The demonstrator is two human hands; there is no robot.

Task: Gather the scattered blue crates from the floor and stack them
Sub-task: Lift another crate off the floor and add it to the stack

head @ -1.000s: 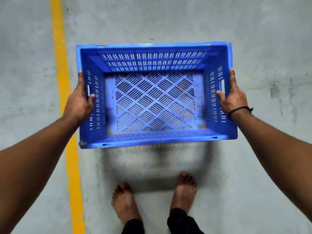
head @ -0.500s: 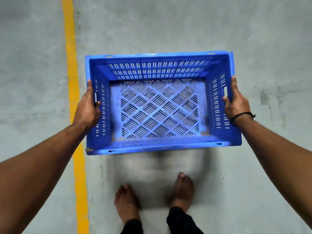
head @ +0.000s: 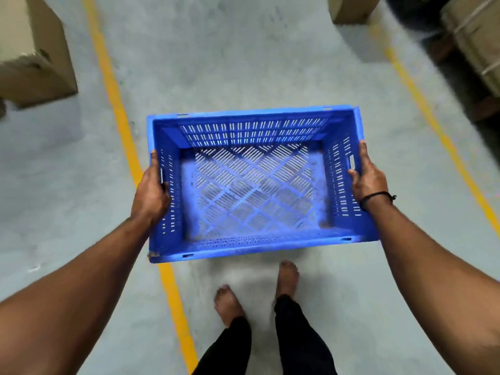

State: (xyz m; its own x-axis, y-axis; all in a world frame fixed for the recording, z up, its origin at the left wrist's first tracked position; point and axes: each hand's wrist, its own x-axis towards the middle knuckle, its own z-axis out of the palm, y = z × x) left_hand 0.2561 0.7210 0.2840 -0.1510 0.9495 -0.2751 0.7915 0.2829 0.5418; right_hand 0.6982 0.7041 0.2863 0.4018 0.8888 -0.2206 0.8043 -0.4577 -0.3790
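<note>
Blue crate carried off floor, open side up, long axis L–R betw. hands. Left hand, right hand each clamped on a short end wall; no stack in view.

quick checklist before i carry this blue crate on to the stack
1. Left hand on the short side of the blue crate: ok, fingers wrapped over the rim.
2. Right hand on the opposite short side: ok.
3. Crate empty: ok, only the slotted bottom shows.
4. Crate level: ok, roughly even between the hands.
5. Floor ahead between the yellow lines: ok; cardboard boxes stand outside them.
6. Where the stack is: cannot tell, no other crate in view.
</note>
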